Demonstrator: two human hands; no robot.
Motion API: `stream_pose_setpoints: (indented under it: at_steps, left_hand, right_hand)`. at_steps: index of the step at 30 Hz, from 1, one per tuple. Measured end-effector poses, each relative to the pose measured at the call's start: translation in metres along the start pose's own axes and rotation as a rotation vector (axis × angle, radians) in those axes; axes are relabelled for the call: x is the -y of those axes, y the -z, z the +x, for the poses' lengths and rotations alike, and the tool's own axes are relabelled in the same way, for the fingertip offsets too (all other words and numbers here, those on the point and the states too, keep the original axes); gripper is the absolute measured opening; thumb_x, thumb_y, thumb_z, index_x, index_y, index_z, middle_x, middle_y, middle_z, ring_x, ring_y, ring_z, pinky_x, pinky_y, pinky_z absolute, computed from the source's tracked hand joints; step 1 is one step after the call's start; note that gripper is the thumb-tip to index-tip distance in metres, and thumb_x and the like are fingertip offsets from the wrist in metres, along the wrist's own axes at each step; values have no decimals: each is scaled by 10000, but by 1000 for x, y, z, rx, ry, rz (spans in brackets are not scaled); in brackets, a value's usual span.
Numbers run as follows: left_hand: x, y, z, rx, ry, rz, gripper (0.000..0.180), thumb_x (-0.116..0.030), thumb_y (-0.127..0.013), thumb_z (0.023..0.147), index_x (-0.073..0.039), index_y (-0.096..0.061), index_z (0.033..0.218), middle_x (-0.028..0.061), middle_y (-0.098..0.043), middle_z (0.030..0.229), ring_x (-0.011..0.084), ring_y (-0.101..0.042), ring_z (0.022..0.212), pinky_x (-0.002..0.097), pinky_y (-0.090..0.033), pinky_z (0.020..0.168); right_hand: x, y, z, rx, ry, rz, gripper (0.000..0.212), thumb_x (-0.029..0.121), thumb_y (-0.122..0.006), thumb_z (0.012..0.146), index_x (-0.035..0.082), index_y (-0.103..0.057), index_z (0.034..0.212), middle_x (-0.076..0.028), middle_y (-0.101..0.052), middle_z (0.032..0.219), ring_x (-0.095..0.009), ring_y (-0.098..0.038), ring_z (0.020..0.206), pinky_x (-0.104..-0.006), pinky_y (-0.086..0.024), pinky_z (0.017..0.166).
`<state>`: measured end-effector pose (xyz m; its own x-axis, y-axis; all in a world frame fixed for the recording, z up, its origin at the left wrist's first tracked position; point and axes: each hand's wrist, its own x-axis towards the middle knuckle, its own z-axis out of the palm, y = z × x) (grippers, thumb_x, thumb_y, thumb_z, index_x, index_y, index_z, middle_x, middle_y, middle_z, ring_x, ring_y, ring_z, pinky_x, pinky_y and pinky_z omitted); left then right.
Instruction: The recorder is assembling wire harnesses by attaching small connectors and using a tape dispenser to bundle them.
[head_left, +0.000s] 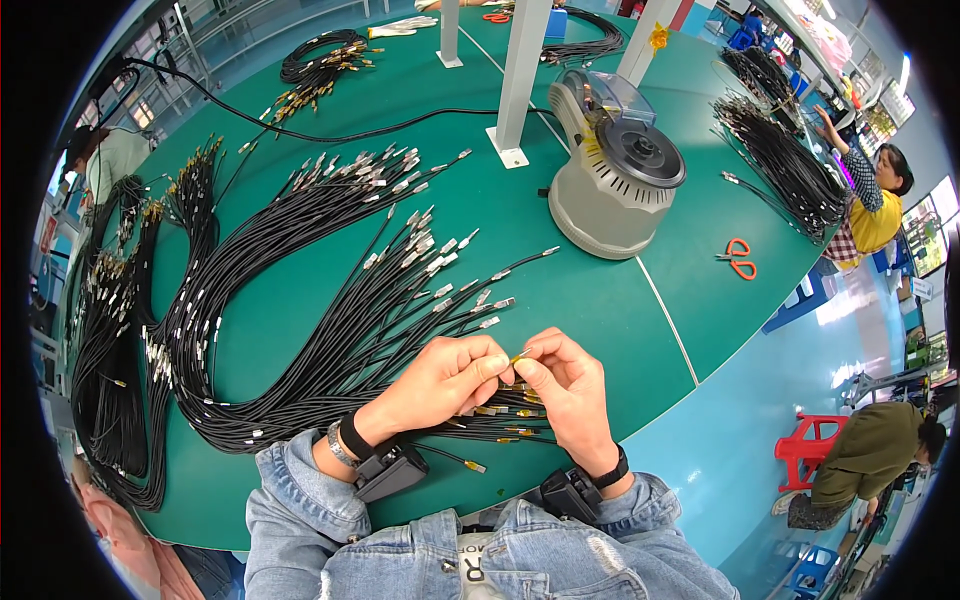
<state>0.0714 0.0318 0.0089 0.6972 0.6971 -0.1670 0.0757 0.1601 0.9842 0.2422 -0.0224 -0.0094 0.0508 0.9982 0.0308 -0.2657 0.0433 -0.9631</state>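
Observation:
My left hand and my right hand meet over the near part of the table. Between their fingertips is a thin cable end with a yellow wrap, pinched from both sides. Much of it is hidden by my fingers. Beneath and beside my hands lie black cables with yellow-wrapped ends. Left of them a large bundle of black cables fans out, its tips carrying silver connectors and white tags.
Beyond my hands stands a round grey tape dispenser, near white metal posts. Orange-handled scissors lie to the right. More cable bundles rest along the far right, far side and left. Co-workers and a red stool are beyond the table.

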Motion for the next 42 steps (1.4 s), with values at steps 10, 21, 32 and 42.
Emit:
stream_pose_setpoints:
  at_steps: [10,21,32,42]
  left_hand:
    - [1,11,1,223,73,-214,299,-242,-434,992,-23,-565,835,-32,-476,559,27,-391,444,188,-320,427]
    - [29,-1,15,-181,-559,784,137,-86,-589,852,-1,-596,959,75,-576,794,229,-540,698,339,-460,652]
    - [33,-19,4,-122,-424,1136,246,-142,-619,824,-13,-592,1032,97,-500,917,262,-531,842,372,-461,739]
    - [36,-15,6,-95,-402,1064,242,-167,-605,844,-11,-583,1028,99,-497,922,266,-531,863,374,-462,752]
  right_hand:
    - [-7,8,5,145,100,-77,62,34,-605,873,-16,-598,909,-62,-557,904,-122,-544,813,-241,-444,749]
    - [10,28,28,-151,29,78,161,108,-537,923,-35,-586,976,-27,-527,791,-108,-469,695,-251,-400,665]
    - [46,38,137,-239,-16,365,244,167,-570,916,-17,-548,1076,15,-457,736,-64,-354,573,-235,-328,576]
    - [40,42,182,-263,-57,609,122,112,-579,904,22,-560,985,39,-416,640,-51,-287,471,-217,-264,488]
